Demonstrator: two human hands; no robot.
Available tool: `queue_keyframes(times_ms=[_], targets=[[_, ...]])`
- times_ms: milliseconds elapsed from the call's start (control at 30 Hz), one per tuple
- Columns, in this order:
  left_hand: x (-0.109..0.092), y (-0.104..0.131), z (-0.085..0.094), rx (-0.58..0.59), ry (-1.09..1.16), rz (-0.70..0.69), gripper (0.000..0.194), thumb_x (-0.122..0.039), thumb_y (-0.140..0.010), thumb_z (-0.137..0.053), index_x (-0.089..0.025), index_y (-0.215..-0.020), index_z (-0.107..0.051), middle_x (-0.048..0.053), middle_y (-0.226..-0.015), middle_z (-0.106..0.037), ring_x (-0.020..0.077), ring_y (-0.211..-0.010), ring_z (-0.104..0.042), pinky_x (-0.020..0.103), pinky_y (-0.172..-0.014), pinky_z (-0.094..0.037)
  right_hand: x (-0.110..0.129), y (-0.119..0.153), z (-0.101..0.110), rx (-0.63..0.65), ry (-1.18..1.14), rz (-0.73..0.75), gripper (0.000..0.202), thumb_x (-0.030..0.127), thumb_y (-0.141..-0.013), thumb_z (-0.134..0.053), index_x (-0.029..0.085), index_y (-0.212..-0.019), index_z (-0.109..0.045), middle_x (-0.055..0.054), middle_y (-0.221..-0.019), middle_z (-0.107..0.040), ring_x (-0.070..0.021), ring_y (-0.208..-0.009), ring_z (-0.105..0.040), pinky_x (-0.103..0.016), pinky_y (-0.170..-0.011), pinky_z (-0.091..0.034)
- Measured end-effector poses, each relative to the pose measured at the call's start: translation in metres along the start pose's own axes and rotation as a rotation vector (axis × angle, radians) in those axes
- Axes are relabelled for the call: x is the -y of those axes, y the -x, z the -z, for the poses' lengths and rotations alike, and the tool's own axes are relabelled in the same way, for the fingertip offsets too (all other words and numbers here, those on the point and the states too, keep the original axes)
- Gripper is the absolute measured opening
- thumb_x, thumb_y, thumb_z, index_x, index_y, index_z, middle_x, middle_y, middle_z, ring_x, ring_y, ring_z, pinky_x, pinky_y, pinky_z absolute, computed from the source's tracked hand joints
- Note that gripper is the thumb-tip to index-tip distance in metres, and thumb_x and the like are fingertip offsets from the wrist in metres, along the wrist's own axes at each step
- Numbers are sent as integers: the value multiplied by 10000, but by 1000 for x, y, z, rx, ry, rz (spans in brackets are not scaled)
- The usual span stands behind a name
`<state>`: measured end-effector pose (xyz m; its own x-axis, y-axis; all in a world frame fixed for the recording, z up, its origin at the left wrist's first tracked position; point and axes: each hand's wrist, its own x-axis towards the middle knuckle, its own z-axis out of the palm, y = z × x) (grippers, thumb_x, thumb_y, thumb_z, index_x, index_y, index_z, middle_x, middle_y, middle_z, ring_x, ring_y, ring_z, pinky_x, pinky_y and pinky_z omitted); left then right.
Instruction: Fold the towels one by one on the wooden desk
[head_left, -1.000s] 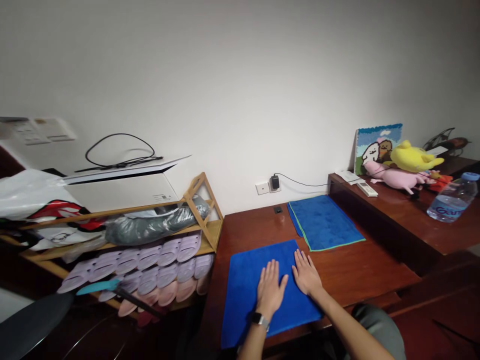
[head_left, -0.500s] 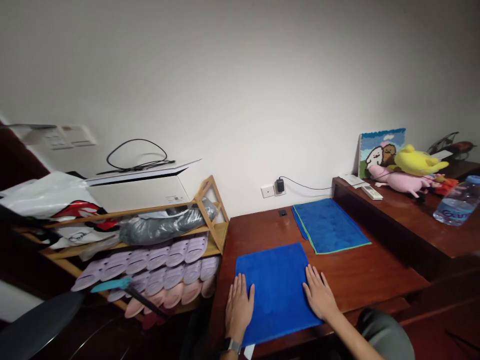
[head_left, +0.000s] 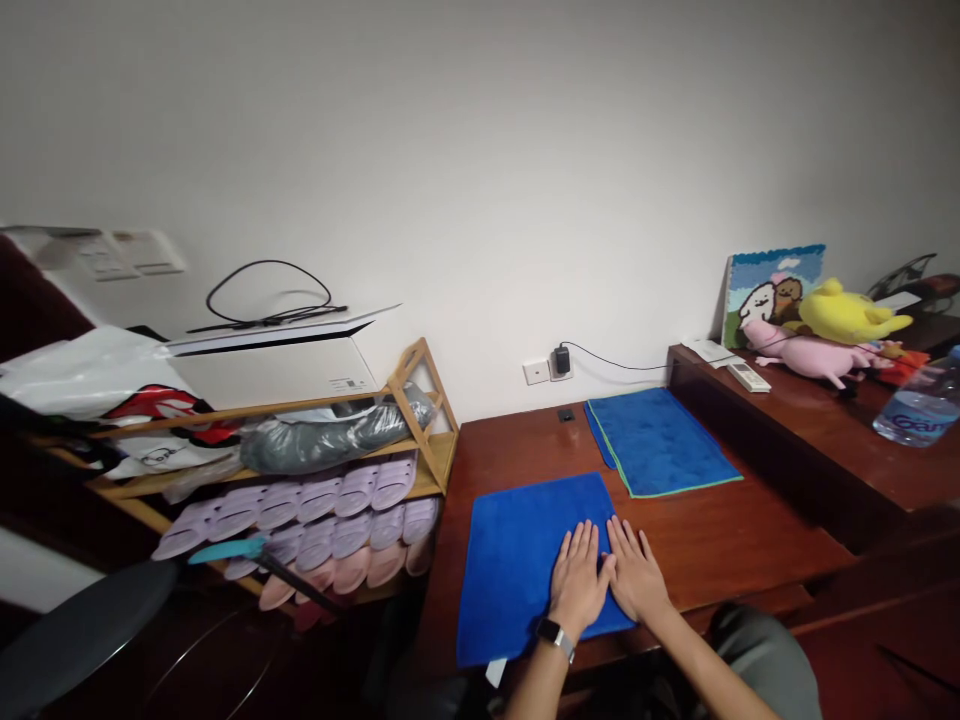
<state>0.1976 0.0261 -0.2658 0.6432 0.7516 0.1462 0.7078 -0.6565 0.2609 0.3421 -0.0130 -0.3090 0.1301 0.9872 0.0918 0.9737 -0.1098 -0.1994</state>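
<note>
A bright blue cloth (head_left: pixel 517 570) lies spread flat near the front edge of the brown wooden desk (head_left: pixel 510 455), a small white tag poking out at its near edge. My left hand (head_left: pixel 581 585), with a watch on the wrist, rests palm down on the cloth's right half, fingers stretched out. Beside it, my right hand (head_left: pixel 636 570) lies flat over the cloth's right edge, and the two thumbs meet or nearly meet. Behind them on the desk is a folded blue cloth (head_left: pixel 664 440) with green edging.
On the left stands a wooden rack (head_left: pixel 442 450) with purple and pink slippers (head_left: pixel 352 540) and a white box (head_left: pixel 277 370) on top. The raised right surface holds a remote (head_left: pixel 748 377), plush toys (head_left: pixel 810 355) and a water bottle (head_left: pixel 919 405). A plugged-in charger (head_left: pixel 562 360) is on the wall.
My left hand has moved right across the cloth, from its left edge to beside my right hand. My right hand stays at the right edge. The view has shifted slightly.
</note>
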Motion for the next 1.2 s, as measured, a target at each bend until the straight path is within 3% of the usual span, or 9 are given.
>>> queue_keyframes(times_ms=[167, 267, 533, 633, 767, 867, 933, 1133, 1200], targets=[[15, -15, 6, 19, 9, 16, 675, -535, -1084, -169, -180, -1639, -315, 69, -1701, -342, 206, -1593, -265, 465, -1323, -228, 8, -21, 14, 50, -4, -28, 660, 311, -1028, -267, 100, -1653, -248, -92, -1720, -209, -280, -1610, -185, -524, -1304, -135], [29, -7, 9, -4, -29, 94, 686, -551, -1080, -184, -173, -1630, -343, 81, -1695, -348, 222, -1590, -275, 473, -1317, -234, 10, -29, 24, 69, -8, -18, 664, 368, -1049, -256, 95, -1654, -245, -90, -1722, -212, -281, -1612, -174, -520, -1307, -111], [148, 103, 33, -150, -257, 449, 668, -491, -1068, -287, -110, -1609, -380, 144, -1673, -376, 289, -1558, -353, 507, -1274, -320, 4, -23, 27, 19, -14, -27, 655, 417, -1068, -237, 125, -1652, -290, -87, -1713, -264, -281, -1604, -210, -525, -1303, -115], [167, 126, 32, -200, -286, 435, 646, -479, -1071, -285, -130, -1604, -396, 128, -1665, -400, 271, -1542, -386, 479, -1265, -346, 3, -6, 21, -31, -17, -24, 643, 399, -1070, -229, 127, -1646, -316, -90, -1706, -287, -283, -1603, -217, -532, -1302, -123], [171, 130, 28, -255, -294, 416, 624, -457, -1067, -307, -151, -1601, -407, 118, -1638, -454, 270, -1526, -415, 492, -1251, -377, 4, 23, 10, -74, -38, 43, 644, 453, -1085, -207, 170, -1658, -289, -48, -1712, -269, -262, -1610, -194, -512, -1308, -144], [161, 124, 33, -285, -287, 410, 607, -422, -1070, -292, -142, -1592, -424, 128, -1613, -488, 286, -1519, -427, 531, -1250, -377, 7, 35, 5, -38, -44, 36, 649, 474, -1085, -219, 179, -1660, -276, -33, -1714, -248, -270, -1608, -198, -510, -1306, -173], [138, 112, 37, -301, -265, 371, 586, -376, -1079, -260, -140, -1586, -435, 132, -1606, -495, 283, -1525, -418, 542, -1260, -361, 9, 37, 5, -22, -44, 29, 653, 474, -1084, -229, 172, -1661, -267, -26, -1719, -223, -273, -1610, -187, -508, -1308, -176], [3, 49, 19, -114, -29, -18, 590, -415, -1095, -239, -238, -1658, -255, 45, -1704, -331, 231, -1576, -313, 493, -1291, -328, 4, 35, -1, -57, -19, 67, 637, 411, -1072, -273, 168, -1661, -263, -54, -1721, -234, -279, -1608, -193, -516, -1309, -189], [-23, 35, 9, -60, 24, -62, 611, -444, -1094, -213, -228, -1666, -217, 54, -1711, -312, 232, -1579, -308, 494, -1294, -317, 1, 36, -5, -67, 1, 97, 628, 361, -1056, -302, 180, -1657, -284, -63, -1720, -243, -283, -1608, -194, -517, -1308, -192]])
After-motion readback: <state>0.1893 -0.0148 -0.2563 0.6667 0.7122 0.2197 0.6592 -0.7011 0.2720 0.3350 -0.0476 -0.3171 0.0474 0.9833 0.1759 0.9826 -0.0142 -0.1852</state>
